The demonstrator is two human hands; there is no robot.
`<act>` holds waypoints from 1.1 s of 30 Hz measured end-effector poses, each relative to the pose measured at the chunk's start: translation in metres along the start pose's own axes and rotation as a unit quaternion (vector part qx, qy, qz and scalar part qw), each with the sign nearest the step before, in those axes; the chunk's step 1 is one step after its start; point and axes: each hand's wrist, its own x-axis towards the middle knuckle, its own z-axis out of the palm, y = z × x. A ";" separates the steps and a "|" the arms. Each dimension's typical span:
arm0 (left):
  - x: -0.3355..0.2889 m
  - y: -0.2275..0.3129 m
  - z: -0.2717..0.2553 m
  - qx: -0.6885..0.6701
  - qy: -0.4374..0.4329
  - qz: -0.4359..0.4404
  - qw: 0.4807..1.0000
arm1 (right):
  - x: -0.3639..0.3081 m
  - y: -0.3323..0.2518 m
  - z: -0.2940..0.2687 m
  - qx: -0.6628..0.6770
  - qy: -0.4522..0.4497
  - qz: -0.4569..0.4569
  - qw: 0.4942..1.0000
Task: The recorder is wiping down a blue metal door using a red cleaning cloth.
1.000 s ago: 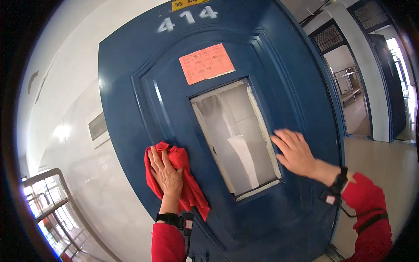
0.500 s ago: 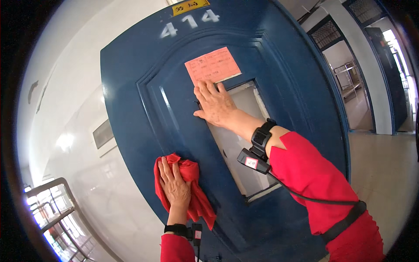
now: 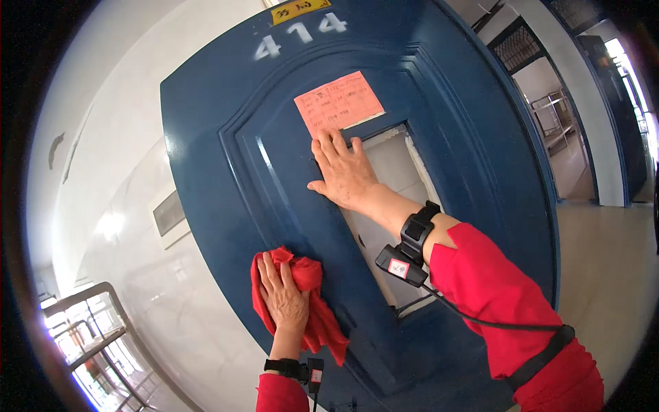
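A dark blue door [image 3: 480, 199] with moulded panels fills the middle of the view. My left hand [image 3: 285, 302] lies flat on a bunched red cloth [image 3: 322, 326], holding it against the lower left of the door; part of the cloth hangs loose below the palm. My right hand [image 3: 343, 172] rests with fingers spread near the upper left corner of a rectangular opening [image 3: 391, 165] in the door. Its fingertips reach the lower edge of a pink paper sheet [image 3: 340, 103] stuck on the panel. Nothing shows in that hand.
White paint marks and a yellow label [image 3: 298, 9] are at the door's top. A pale wall [image 3: 123, 206] with a small recessed plate [image 3: 169, 214] stands on the left, above a metal frame [image 3: 113, 292]. On the right, a tiled floor [image 3: 604, 261] leads to open doorways [image 3: 549, 117].
The door and both arms sit slightly further right in the view. My left hand and the cloth have shifted a little right; my right hand is slightly lower against the paper.
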 end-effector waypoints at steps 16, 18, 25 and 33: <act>0.002 0.005 -0.004 0.005 0.015 -0.006 1.000 | -0.117 0.149 -0.038 0.003 -0.007 -0.108 0.994; 0.005 0.002 -0.004 -0.019 0.048 0.009 0.999 | -0.125 0.150 -0.035 0.031 -0.009 -0.095 0.995; 0.067 0.019 -0.030 -0.198 0.131 0.046 0.970 | -0.132 0.148 -0.020 0.015 0.038 -0.034 0.999; 0.157 0.063 -0.013 -0.104 0.213 0.036 0.971 | -0.129 0.143 -0.021 0.042 0.059 -0.032 0.997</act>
